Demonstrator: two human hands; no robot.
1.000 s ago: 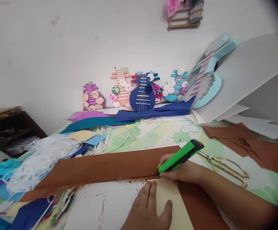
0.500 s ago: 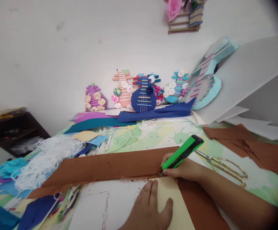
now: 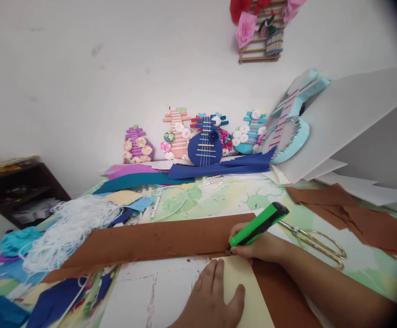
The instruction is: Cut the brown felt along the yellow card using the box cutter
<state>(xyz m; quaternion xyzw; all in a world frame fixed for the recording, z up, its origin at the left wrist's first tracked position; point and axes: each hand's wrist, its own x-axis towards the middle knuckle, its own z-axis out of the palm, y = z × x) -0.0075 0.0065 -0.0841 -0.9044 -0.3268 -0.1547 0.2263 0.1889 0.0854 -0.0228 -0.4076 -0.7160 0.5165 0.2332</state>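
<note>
My right hand [image 3: 253,243] grips a green and black utility knife [image 3: 258,223], tilted, its tip down at the lower edge of a brown strip [image 3: 150,238]. My left hand [image 3: 213,291] lies flat, fingers spread, across a cream sheet [image 3: 248,287] and the white board [image 3: 136,291] beside it. The board carries reddish-brown line marks. More brown material [image 3: 280,291] shows to the right of the cream sheet, under my right forearm. What the blade touches exactly is too small to make out.
Gold-handled scissors [image 3: 316,243] lie right of my right hand, near brown scraps [image 3: 358,218]. On the left are a heap of white cord [image 3: 71,232] and coloured scraps. Several lute-shaped crafts [image 3: 205,148] lean on the wall, and large white boards [image 3: 352,118] stand at right.
The view has tilted up slightly, showing more of the wall hanging. The knife tip has shifted a little along the brown strip's edge. My left hand stays pressed in place.
</note>
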